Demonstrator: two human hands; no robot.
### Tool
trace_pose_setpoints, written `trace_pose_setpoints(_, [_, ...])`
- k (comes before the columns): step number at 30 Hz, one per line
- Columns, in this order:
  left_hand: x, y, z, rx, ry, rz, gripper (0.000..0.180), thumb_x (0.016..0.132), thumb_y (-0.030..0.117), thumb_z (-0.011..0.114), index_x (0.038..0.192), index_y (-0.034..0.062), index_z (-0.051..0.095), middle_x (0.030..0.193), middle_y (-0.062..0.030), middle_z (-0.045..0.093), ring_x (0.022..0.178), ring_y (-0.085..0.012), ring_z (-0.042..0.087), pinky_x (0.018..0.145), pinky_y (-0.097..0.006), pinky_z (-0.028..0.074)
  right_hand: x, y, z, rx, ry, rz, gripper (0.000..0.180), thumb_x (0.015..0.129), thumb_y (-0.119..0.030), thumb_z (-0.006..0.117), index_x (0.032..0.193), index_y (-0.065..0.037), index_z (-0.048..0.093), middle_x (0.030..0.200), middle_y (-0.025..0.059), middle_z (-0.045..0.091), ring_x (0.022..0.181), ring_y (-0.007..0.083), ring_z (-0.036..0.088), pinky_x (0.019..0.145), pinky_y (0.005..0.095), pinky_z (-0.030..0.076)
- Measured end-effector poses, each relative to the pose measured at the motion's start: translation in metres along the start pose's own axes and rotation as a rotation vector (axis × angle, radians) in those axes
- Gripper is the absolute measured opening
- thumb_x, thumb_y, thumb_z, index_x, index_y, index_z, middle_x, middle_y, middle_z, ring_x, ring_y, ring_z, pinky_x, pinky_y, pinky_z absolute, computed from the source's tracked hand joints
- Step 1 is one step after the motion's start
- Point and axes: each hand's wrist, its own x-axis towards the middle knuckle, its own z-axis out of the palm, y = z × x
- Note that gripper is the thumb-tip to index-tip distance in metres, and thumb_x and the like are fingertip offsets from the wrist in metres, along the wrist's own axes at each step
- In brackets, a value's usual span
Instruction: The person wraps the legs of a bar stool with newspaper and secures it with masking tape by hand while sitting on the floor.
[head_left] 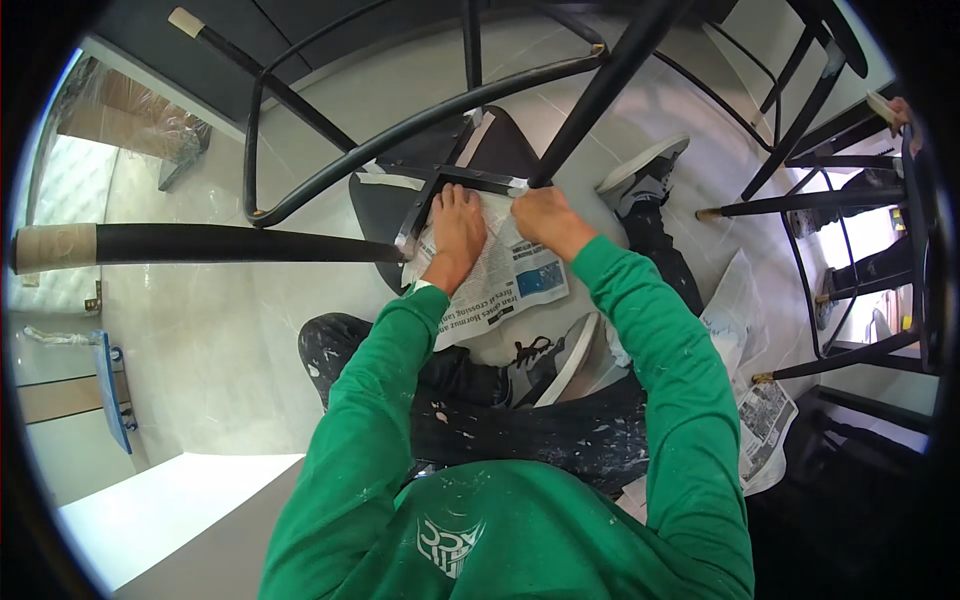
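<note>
An upside-down black stool lies before me, its legs pointing outward and a bent footrest bar joining them. Its dark seat rests on the floor under a black metal frame. Pale tape shows at the frame's corners. A newspaper sheet is spread over the near part of the seat. My left hand presses flat on the sheet, fingertips against the frame. Beside the frame's right corner, at a leg's base, my right hand is closed; its fingertips are hidden.
More black stools stand at the right, near another person's hand and legs. Crumpled newspaper and plastic sheeting lie right of my legs. A plastic-wrapped carton and a blue-edged object are at the left.
</note>
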Motion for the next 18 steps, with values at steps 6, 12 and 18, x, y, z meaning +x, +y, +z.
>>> trace_pose_setpoints(6, [-0.02,-0.02,0.009,-0.138,-0.023,-0.05,0.055,0.097,0.029,0.059,0.137,-0.0089,0.057,0.141,-0.0256,0.058,0.135,-0.0382,0.051,0.111,-0.049,0.042,0.0,-0.005,-0.004,-0.003,0.027,-0.058,0.025,0.092,-0.018,0.061,0.102,-0.011,0.083,0.106,0.0139,0.08,0.098,0.0281,0.078,0.081,0.0409,0.061])
trace_pose_setpoints(12, [-0.007,0.002,-0.023,-0.218,-0.152,0.119,0.06,0.091,0.02,0.064,0.143,-0.0085,0.05,0.143,-0.0276,0.055,0.135,-0.041,0.05,0.112,-0.05,0.042,-0.001,0.005,0.002,-0.024,0.026,-0.052,0.025,0.093,-0.018,0.06,0.102,-0.011,0.082,0.103,0.0137,0.08,0.097,0.0291,0.078,0.08,0.0424,0.061])
trace_pose_setpoints(18, [-0.024,0.004,0.002,-0.523,-0.02,0.232,0.062,0.094,0.022,0.06,0.149,-0.0033,0.046,0.149,-0.0273,0.049,0.142,-0.0455,0.042,0.122,-0.059,0.031,0.003,-0.001,0.006,-0.015,0.094,-0.087,0.022,0.092,-0.018,0.062,0.101,-0.012,0.081,0.1,0.0147,0.079,0.096,0.0307,0.078,0.079,0.0429,0.061])
